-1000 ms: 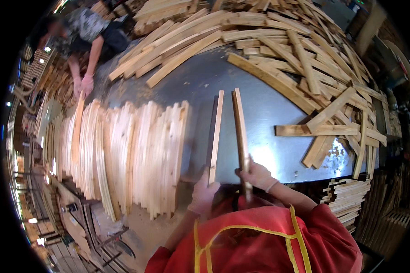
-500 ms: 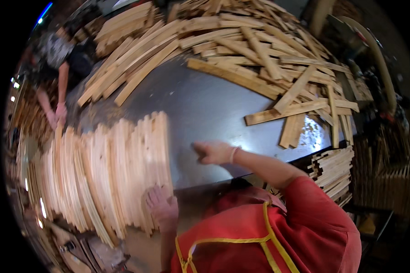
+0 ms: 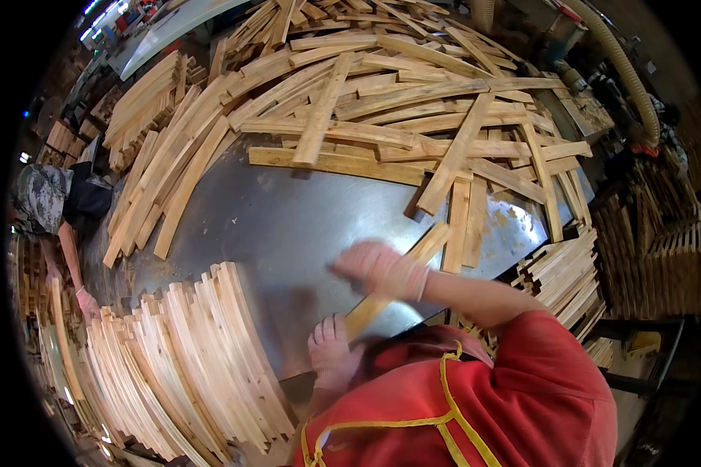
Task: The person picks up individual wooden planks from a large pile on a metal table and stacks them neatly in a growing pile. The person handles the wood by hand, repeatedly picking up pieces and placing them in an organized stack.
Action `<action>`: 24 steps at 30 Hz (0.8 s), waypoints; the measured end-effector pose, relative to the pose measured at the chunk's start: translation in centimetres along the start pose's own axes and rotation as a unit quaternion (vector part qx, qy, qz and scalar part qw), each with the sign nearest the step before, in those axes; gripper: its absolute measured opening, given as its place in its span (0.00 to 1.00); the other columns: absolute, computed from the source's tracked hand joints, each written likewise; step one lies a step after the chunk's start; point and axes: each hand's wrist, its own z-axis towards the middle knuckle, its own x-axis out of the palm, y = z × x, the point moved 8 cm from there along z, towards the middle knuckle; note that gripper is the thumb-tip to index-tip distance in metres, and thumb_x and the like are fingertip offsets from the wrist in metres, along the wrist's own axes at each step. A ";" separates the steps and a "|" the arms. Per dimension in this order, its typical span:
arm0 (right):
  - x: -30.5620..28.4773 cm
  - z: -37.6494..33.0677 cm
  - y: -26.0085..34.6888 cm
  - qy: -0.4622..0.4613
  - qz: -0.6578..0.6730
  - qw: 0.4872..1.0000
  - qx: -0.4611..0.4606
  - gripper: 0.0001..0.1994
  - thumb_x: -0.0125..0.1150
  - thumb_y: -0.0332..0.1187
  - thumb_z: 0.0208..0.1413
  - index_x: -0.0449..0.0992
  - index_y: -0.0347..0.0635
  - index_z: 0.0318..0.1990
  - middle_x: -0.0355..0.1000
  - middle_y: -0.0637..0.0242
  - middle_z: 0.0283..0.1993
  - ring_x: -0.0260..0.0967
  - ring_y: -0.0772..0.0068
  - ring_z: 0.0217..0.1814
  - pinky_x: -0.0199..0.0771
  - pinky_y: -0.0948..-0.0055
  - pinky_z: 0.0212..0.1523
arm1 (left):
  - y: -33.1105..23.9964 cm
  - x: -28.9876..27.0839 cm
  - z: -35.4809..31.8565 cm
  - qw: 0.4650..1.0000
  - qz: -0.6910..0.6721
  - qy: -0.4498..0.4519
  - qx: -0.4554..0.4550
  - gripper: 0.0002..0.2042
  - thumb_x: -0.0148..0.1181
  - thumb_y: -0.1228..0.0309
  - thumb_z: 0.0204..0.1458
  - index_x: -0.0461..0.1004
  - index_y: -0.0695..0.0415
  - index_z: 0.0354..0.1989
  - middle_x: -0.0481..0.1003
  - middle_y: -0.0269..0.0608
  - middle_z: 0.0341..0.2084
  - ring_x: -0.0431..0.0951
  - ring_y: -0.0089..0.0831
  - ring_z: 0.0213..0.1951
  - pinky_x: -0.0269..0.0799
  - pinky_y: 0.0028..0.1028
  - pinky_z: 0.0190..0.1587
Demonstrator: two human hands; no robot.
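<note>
A wooden strip [image 3: 430,243] lies slantwise across the near part of the metal table [image 3: 288,226]. My left hand [image 3: 335,354], in a pale glove, grips the strip's near end, its fingers bent at the wood. Over the middle of the same strip is my right hand [image 3: 382,270], gloved and smeared by motion, so its grip cannot be made out. Left of my hands stands a tight row of pale strips [image 3: 210,350], set side by side on the table and reaching past its near edge.
Loose strips are heaped [image 3: 413,101] along the table's far side, some sticking out toward me. A co-worker's gloved hand [image 3: 87,303] touches the row's far left end. More strips are stacked [image 3: 565,272] below the table's right edge. A ribbed hose [image 3: 631,78] hangs at the back right.
My left hand has left the row of strips and moved right to a strip now lying before me. My right hand has shifted slightly right. The view has turned, so the row appears lower.
</note>
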 end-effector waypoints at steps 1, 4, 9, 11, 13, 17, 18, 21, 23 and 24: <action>-4.8 -0.2 -3.1 -0.082 -0.014 0.996 0.013 0.13 0.64 0.33 0.54 0.77 0.49 0.48 0.77 0.62 0.46 0.76 0.51 0.55 0.78 0.54 0.55 | 0.2 0.0 0.1 1.000 0.021 -0.007 -0.007 0.45 0.73 0.47 0.50 0.62 0.53 0.75 0.72 0.45 0.65 0.69 0.46 0.67 0.64 0.50 0.67; -14.3 -5.1 -17.2 -0.292 -0.152 0.880 0.343 0.23 0.71 0.38 0.51 0.79 0.38 0.54 0.77 0.48 0.51 0.76 0.41 0.53 0.80 0.49 0.53 | 1.7 0.1 0.3 0.990 0.001 0.112 -0.086 0.43 0.72 0.48 0.52 0.63 0.52 0.75 0.74 0.44 0.62 0.73 0.45 0.63 0.67 0.48 0.64; -9.1 -13.9 -34.8 -0.439 0.156 0.581 0.668 0.26 0.72 0.42 0.61 0.74 0.37 0.61 0.79 0.54 0.52 0.79 0.50 0.52 0.81 0.56 0.56 | 2.5 -1.0 -0.8 0.986 -0.129 0.059 -0.083 0.37 0.70 0.54 0.57 0.67 0.53 0.73 0.78 0.44 0.53 0.77 0.41 0.57 0.71 0.43 0.60; -3.9 -12.9 -35.0 -0.540 0.466 0.454 0.534 0.24 0.70 0.38 0.64 0.73 0.39 0.63 0.80 0.59 0.52 0.79 0.58 0.51 0.82 0.58 0.55 | 3.7 0.7 -2.4 0.923 -0.360 0.059 -0.118 0.31 0.68 0.58 0.61 0.71 0.54 0.71 0.80 0.41 0.48 0.79 0.35 0.52 0.73 0.38 0.55; -1.1 -8.4 -28.2 -0.442 0.616 0.507 0.410 0.24 0.69 0.35 0.64 0.72 0.40 0.64 0.79 0.63 0.51 0.79 0.63 0.51 0.83 0.59 0.54 | 5.9 4.4 -6.0 0.747 -0.636 0.055 -0.188 0.25 0.65 0.62 0.65 0.73 0.56 0.69 0.80 0.37 0.44 0.80 0.29 0.46 0.76 0.33 0.50; 6.0 -8.2 -10.5 -0.340 0.656 0.573 0.354 0.23 0.67 0.28 0.61 0.72 0.39 0.63 0.78 0.63 0.50 0.78 0.64 0.49 0.84 0.58 0.53 | 8.3 3.9 -9.6 0.517 -0.811 0.010 -0.274 0.17 0.61 0.65 0.70 0.76 0.60 0.62 0.81 0.36 0.40 0.82 0.26 0.37 0.81 0.30 0.43; 8.6 -8.4 -5.3 -0.300 0.649 0.583 0.385 0.24 0.67 0.26 0.60 0.71 0.39 0.64 0.78 0.63 0.51 0.78 0.65 0.50 0.83 0.60 0.54 | 9.2 4.1 -10.1 0.525 -0.804 -0.001 -0.280 0.18 0.59 0.66 0.70 0.76 0.59 0.64 0.81 0.33 0.41 0.80 0.23 0.38 0.80 0.27 0.44; 18.6 -9.3 4.4 -0.141 0.602 0.668 0.415 0.25 0.67 0.27 0.61 0.71 0.38 0.66 0.80 0.61 0.54 0.78 0.64 0.55 0.81 0.63 0.57 | 11.7 3.5 -10.6 0.592 -0.755 -0.025 -0.282 0.19 0.57 0.67 0.71 0.76 0.60 0.67 0.81 0.30 0.44 0.79 0.21 0.42 0.77 0.25 0.47; 18.4 -6.5 10.9 0.025 0.439 0.807 0.395 0.28 0.65 0.40 0.61 0.70 0.42 0.68 0.81 0.47 0.54 0.81 0.52 0.58 0.80 0.57 0.59 | 13.1 2.4 -11.9 0.672 -0.683 -0.039 -0.283 0.19 0.57 0.66 0.70 0.78 0.62 0.64 0.83 0.36 0.48 0.82 0.30 0.47 0.79 0.31 0.52; 21.6 -5.3 11.8 0.033 0.446 0.835 0.319 0.30 0.65 0.43 0.60 0.69 0.43 0.68 0.80 0.39 0.55 0.79 0.38 0.59 0.78 0.51 0.61 | 13.8 0.1 -12.0 0.796 -0.545 -0.075 -0.253 0.19 0.58 0.65 0.69 0.78 0.63 0.63 0.82 0.41 0.49 0.82 0.36 0.49 0.78 0.34 0.55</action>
